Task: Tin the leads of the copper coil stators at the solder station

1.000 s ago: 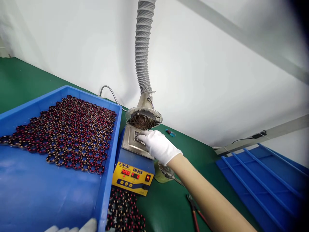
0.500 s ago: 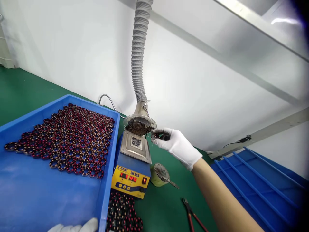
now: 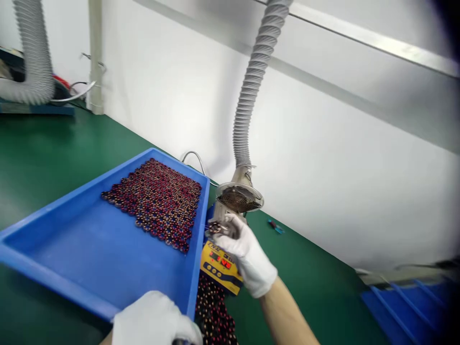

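My gloved right hand (image 3: 247, 254) is closed on a small dark ring coil (image 3: 216, 228) with thin wire ends sticking out. It is held over the yellow-fronted solder pot (image 3: 220, 269), whose top is mostly hidden by the hand. At the bottom, my gloved left hand (image 3: 153, 318) has its fingers curled, with something dark at the fingertips that I cannot make out. Beside that hand stands a blue tray (image 3: 84, 299); rows of black, red and copper-coloured ring coils (image 3: 158, 196) fill its far part. More coils (image 3: 212, 306) lie in front of the pot.
A round extractor hood (image 3: 240, 197) on a grey flexible hose (image 3: 247, 105) hangs just above the pot. Small blue-handled tool (image 3: 276, 226) lies on the green table (image 3: 305, 282) behind. Another blue tray (image 3: 406, 311) is at right, and a second hose (image 3: 34, 52) at far left.
My view has swung left, so things appear further right. My right hand has moved from beside the pot to over it with the coil. My left hand has come further into view.
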{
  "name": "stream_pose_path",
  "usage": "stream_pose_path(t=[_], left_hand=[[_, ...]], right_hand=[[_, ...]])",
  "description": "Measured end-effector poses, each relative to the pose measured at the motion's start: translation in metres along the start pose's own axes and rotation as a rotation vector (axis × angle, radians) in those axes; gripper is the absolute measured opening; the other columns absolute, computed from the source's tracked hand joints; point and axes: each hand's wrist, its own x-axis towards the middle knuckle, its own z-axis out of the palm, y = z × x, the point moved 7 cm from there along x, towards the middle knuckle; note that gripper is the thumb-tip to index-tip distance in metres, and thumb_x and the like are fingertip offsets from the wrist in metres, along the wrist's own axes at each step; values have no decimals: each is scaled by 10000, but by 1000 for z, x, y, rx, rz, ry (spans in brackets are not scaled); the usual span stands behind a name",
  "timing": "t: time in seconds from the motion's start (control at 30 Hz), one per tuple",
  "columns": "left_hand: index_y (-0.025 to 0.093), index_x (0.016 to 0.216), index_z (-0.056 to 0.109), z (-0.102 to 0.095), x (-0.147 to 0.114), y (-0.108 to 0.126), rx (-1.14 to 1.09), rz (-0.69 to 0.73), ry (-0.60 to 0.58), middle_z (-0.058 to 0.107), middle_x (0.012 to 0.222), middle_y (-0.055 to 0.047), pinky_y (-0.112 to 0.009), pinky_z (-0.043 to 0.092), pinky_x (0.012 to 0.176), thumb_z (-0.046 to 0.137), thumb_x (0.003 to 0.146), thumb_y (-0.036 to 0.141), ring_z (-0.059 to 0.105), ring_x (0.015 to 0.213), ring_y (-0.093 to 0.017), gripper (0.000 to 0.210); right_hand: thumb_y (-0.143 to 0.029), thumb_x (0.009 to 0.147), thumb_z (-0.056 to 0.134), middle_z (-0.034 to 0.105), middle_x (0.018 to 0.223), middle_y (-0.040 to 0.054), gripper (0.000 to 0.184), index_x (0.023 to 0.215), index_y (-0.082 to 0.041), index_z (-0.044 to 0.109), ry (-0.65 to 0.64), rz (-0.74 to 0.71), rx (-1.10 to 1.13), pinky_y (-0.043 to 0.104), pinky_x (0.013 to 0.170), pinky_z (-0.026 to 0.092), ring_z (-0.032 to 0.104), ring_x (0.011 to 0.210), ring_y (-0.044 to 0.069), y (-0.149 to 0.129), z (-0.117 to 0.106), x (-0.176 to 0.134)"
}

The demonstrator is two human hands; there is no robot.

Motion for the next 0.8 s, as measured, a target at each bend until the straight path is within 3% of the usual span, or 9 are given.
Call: stream_pose_path(t=[0.1, 0.17, 0.23, 0.33, 0.4, 0.5, 0.6, 0.7, 0.8], left_hand=[[324, 802, 706, 7, -1, 9, 15, 145, -111, 707, 639, 36, -220, 304, 407, 641, 741, 322, 620, 515, -160, 89], [333, 818, 707, 15, 2, 7, 30, 204, -143, 715, 654, 50, -219, 282, 394, 695, 690, 282, 625, 513, -157, 139], [350, 827, 706, 24, 8, 0, 56, 186, -135, 717, 656, 52, -227, 256, 376, 701, 673, 248, 622, 492, -163, 184], [288, 815, 718, 38, 17, -9, 113, 84, -93, 726, 679, -12, -244, 290, 374, 637, 708, 203, 633, 487, -209, 159], [204, 783, 725, 45, 21, -14, 145, 2, -63, 722, 676, -83, -270, 327, 376, 613, 722, 195, 639, 494, -258, 128], [196, 728, 723, 46, 23, -16, 154, -32, -44, 715, 641, -90, -276, 344, 385, 627, 713, 204, 638, 492, -263, 97], [293, 721, 719, 34, 17, -12, 118, 17, -49, 712, 611, -16, -253, 313, 394, 646, 720, 264, 638, 498, -215, 78], [326, 774, 715, 17, 7, -2, 63, 76, -67, 711, 613, 2, -269, 256, 394, 637, 736, 403, 639, 515, -203, 116], [288, 733, 704, 2, 0, 7, -20, 126, -88, 710, 631, 1, -286, 241, 421, 559, 791, 422, 629, 524, -180, 206]], right_hand=[[-227, 622, 671, 615, 918, 15, 391, 950, -221, 459, -139, -111, -236, 243, 640, 498, 615, 711, 126, 35, 68, 13], [-194, 732, 545, 629, 987, 47, 388, 1102, -191, 430, -327, -228, -704, 221, 671, 500, 630, 790, 121, 57, 126, 20], [-209, 735, 562, 667, 925, 25, 218, 953, -199, 562, -429, -294, -841, 232, 750, 483, 626, 827, 133, 72, 172, 27], [-259, 736, 577, 686, 892, 44, 127, 822, -210, 656, -506, -392, -1022, 339, 863, 427, 593, 935, 207, 80, 217, 38], [-241, 743, 563, 655, 1027, 111, 159, 822, -170, 681, -520, -445, -1144, 418, 944, 347, 506, 1095, 273, 82, 233, 48], [-227, 741, 569, 400, 1362, 191, 214, 862, -96, 686, -468, -474, -1270, 499, 1029, 184, 248, 1296, 368, 78, 237, 62], [-309, 756, 575, 261, 1456, 126, 270, 956, -154, 670, -400, -458, -1309, 508, 1038, 172, 171, 1326, 371, 62, 220, 64], [-312, 797, 537, 393, 1392, 45, 268, 1039, -240, 629, -261, -507, -1179, 431, 1049, 239, 285, 1298, 275, 28, 177, 38], [-268, 832, 501, 582, 1192, 56, 198, 968, -226, 640, -64, -451, -799, 325, 966, 396, 525, 1101, 182, 6, 106, -10]])
